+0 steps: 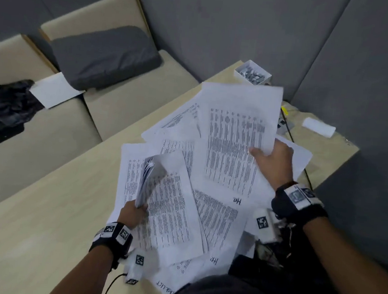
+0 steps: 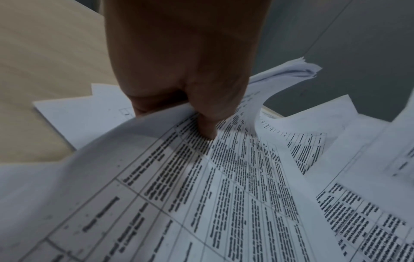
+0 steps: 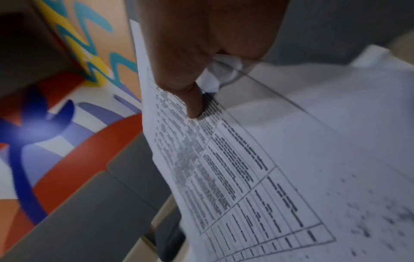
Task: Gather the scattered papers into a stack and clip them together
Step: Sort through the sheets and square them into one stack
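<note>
Many printed sheets point(image 1: 174, 205) lie scattered and overlapping on the pale wooden table point(image 1: 43, 216). My left hand point(image 1: 134, 211) grips the near edge of a thin bundle of papers point(image 1: 149, 180) that stands up and curls over; the left wrist view shows the thumb point(image 2: 208, 127) pressed on the top printed sheet point(image 2: 224, 186). My right hand point(image 1: 273, 157) pinches the corner of a single lifted sheet point(image 1: 236, 127) above the pile; in the right wrist view the thumb point(image 3: 192, 104) lies on that sheet point(image 3: 246, 177). A white box of metal clips point(image 1: 252, 72) sits at the table's far edge.
A beige sofa point(image 1: 51, 124) with a dark grey cushion point(image 1: 102, 56), a loose white sheet point(image 1: 53, 89) and dark cloth point(image 1: 3, 106) stands left of the table. A white roll point(image 1: 318, 126), a cable point(image 1: 289, 133) and a yellow item lie at the table's far right. Grey wall panels stand behind.
</note>
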Tool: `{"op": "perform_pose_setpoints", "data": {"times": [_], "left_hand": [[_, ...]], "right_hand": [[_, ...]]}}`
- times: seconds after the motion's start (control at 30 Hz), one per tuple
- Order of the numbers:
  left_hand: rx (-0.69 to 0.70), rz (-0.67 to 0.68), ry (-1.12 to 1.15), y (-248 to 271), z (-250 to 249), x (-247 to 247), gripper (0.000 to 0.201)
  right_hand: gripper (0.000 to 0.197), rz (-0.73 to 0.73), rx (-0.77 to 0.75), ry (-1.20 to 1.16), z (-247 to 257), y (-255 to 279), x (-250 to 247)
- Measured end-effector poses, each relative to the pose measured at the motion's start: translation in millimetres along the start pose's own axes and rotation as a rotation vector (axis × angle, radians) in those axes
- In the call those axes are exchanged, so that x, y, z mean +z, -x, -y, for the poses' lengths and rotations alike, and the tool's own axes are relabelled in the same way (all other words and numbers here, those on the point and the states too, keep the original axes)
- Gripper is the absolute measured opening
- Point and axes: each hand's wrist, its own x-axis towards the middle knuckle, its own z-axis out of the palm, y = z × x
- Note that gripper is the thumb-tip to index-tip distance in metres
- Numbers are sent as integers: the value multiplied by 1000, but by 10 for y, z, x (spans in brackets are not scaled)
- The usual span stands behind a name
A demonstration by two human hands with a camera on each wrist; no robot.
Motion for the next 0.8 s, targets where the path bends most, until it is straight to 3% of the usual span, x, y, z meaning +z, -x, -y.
{"op": "perform_pose_setpoints", "data": {"times": [0.1,0.27,0.4,0.53,0.67,0.77,0.8], "left_hand": [[9,6,8,33,-29,6,27],[70,-13,-15,144,-100,-18,33],[106,21,31,151,-74,-105,32],[166,80,137,261,-156,-284,32],[262,216,313,410,-319,-552,28],[344,338,541,578,-429,-661,32],[373,349,552,627,-453,-669,30]], "right_hand": [[24,-78,-133,-89,400,-12,-336],[35,-64,-251,-229,1027,-11,-838],[27,-46,-354,-376,1461,118,-1017],[41,152,-233,-488,1321,41,-637],[65,480,8,-418,833,96,108],[108,608,268,-453,637,151,549],[112,618,340,-491,624,175,663]]}}
